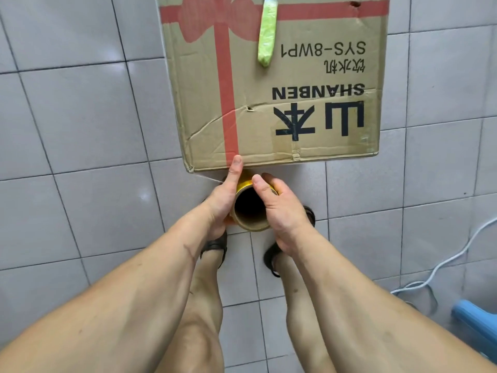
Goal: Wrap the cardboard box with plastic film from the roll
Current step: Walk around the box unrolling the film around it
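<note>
A brown cardboard box (271, 84) with a red printed ribbon and black lettering stands on the tiled floor at the top middle. Just below its near edge I hold the film roll (250, 211) upright, its open cardboard core facing me. My left hand (223, 197) grips the roll's left side, thumb stretched up onto the box's near edge. My right hand (279, 208) grips the right side, thumb on the rim. A thin edge of clear film (208, 179) stretches left from the roll toward the box's near left corner. A crumpled green strip (267, 30) lies on the box.
Grey floor tiles (88, 117) surround the box. My legs and black sandals (213, 246) are below the roll. A white cable (443, 262) runs along the floor at the right, and a blue object (476, 324) sits at the lower right edge.
</note>
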Demonstrator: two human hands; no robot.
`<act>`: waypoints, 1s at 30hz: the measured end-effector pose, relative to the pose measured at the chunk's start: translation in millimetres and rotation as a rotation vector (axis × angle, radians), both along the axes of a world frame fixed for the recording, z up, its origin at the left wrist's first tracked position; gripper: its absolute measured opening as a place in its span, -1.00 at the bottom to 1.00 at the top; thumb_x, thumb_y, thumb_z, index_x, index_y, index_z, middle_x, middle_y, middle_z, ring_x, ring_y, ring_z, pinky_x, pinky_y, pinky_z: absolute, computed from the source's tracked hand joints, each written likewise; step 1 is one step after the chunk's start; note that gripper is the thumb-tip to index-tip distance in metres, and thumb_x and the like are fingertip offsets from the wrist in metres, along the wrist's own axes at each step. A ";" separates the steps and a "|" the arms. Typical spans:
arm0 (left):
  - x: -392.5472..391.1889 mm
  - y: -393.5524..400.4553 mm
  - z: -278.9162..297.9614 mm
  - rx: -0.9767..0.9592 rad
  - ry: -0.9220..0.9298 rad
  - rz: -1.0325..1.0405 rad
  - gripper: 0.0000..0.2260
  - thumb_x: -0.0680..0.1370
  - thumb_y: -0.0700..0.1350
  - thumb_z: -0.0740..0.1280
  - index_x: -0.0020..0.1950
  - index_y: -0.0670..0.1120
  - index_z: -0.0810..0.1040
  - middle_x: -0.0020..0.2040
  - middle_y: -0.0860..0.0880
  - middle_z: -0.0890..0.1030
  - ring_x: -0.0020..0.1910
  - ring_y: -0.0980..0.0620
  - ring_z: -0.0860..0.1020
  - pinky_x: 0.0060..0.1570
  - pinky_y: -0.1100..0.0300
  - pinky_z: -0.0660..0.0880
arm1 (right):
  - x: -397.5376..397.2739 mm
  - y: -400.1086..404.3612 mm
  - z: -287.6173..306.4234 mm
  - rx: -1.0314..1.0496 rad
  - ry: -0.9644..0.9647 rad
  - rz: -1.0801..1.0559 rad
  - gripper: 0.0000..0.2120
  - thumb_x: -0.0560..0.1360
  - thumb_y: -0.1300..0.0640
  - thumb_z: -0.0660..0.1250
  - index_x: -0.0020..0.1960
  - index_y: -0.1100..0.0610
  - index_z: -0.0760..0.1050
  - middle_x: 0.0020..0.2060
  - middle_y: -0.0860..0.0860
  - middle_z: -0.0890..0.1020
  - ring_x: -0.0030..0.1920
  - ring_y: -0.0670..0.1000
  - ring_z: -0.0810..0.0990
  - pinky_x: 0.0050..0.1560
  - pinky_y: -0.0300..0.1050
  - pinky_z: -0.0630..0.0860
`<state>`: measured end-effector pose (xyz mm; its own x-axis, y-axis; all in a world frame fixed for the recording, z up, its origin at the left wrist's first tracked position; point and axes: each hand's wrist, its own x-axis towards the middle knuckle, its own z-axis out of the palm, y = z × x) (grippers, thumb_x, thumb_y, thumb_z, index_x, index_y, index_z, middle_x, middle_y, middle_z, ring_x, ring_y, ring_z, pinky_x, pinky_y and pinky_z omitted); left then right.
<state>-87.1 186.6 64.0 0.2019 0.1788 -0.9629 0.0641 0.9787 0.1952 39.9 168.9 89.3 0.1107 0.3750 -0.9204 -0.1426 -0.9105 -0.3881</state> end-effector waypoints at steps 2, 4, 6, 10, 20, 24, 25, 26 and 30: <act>3.9 -3.3 -1.2 -0.023 0.018 -0.027 0.20 0.02 0.80 0.24 0.34 -0.04 0.72 0.19 -0.14 0.81 0.26 -0.15 0.76 0.43 -0.18 0.60 | 7.8 1.1 1.4 0.015 0.003 0.033 -0.49 0.51 -0.09 0.45 0.39 0.00 0.43 0.11 -0.02 0.65 0.09 -0.08 0.63 -0.09 -0.28 0.54; 9.1 -3.6 -7.6 0.018 0.081 -0.105 0.26 0.01 0.86 0.13 0.34 -0.02 0.72 0.26 -0.13 0.78 0.31 -0.15 0.72 0.49 -0.18 0.54 | 14.9 0.3 -0.5 0.019 0.000 0.037 -0.37 0.48 -0.06 0.48 0.47 0.00 0.34 0.13 -0.04 0.61 0.08 -0.14 0.60 -0.10 -0.31 0.52; 13.3 1.3 -7.9 0.070 0.145 -0.176 0.34 -0.01 0.89 0.10 0.41 -0.04 0.69 0.38 -0.13 0.73 0.41 -0.15 0.66 0.58 -0.16 0.44 | 21.2 -2.6 -3.3 0.000 0.025 -0.024 -0.33 0.47 -0.08 0.48 0.49 0.02 0.31 0.16 -0.03 0.61 0.11 -0.13 0.60 0.06 -0.24 0.54; 40.4 9.7 8.1 0.036 0.099 0.006 0.06 0.18 0.72 0.25 0.31 -0.07 0.71 0.19 -0.13 0.80 0.25 -0.13 0.75 0.43 -0.12 0.61 | 38.1 -4.5 -6.5 -0.010 0.046 -0.038 -0.37 0.51 -0.22 0.37 0.48 0.03 0.36 0.27 0.01 0.61 0.28 -0.03 0.55 0.27 -0.12 0.45; 86.5 -4.7 5.7 0.102 0.286 0.057 0.10 0.09 0.74 0.24 0.25 -0.09 0.72 0.21 -0.14 0.79 0.27 -0.15 0.73 0.49 -0.14 0.55 | 78.9 -5.7 -7.7 -0.035 0.032 0.020 -0.41 0.55 -0.28 0.29 0.43 0.05 0.40 0.23 -0.01 0.62 0.25 -0.03 0.57 0.19 -0.14 0.46; 98.0 -1.6 10.4 -0.016 0.139 0.132 0.19 0.14 0.78 0.26 0.37 -0.14 0.69 0.16 -0.17 0.81 0.20 -0.16 0.78 0.40 -0.15 0.64 | 92.6 -5.3 -11.5 -0.002 0.014 0.068 -0.47 0.60 -0.27 0.19 0.44 0.04 0.41 0.27 -0.01 0.59 0.29 -0.01 0.53 0.34 -0.02 0.42; 99.5 -2.1 10.8 -0.040 0.122 0.122 0.23 0.12 0.80 0.24 0.39 -0.15 0.68 0.17 -0.18 0.80 0.21 -0.17 0.78 0.39 -0.16 0.64 | 95.6 -5.2 -11.5 0.006 0.006 0.083 -0.46 0.59 -0.27 0.21 0.43 0.03 0.42 0.25 0.01 0.61 0.27 0.01 0.55 0.36 0.02 0.44; 101.9 -2.4 13.5 -0.051 0.131 0.094 0.24 0.13 0.81 0.22 0.41 -0.13 0.67 0.20 -0.18 0.80 0.23 -0.19 0.77 0.40 -0.19 0.63 | 97.2 -4.9 -10.4 0.010 0.001 0.092 -0.43 0.56 -0.29 0.24 0.43 0.03 0.42 0.24 0.01 0.61 0.26 0.01 0.56 0.36 0.04 0.45; 122.9 5.8 28.2 0.068 0.343 -0.102 -0.05 0.50 0.68 0.10 0.48 -0.06 0.62 0.38 -0.14 0.70 0.41 -0.17 0.62 0.56 -0.14 0.44 | 108.9 -2.6 -3.2 -0.060 0.032 0.104 -0.13 0.28 -0.49 0.26 0.46 -0.04 0.37 0.31 -0.02 0.57 0.31 0.02 0.52 0.41 0.10 0.40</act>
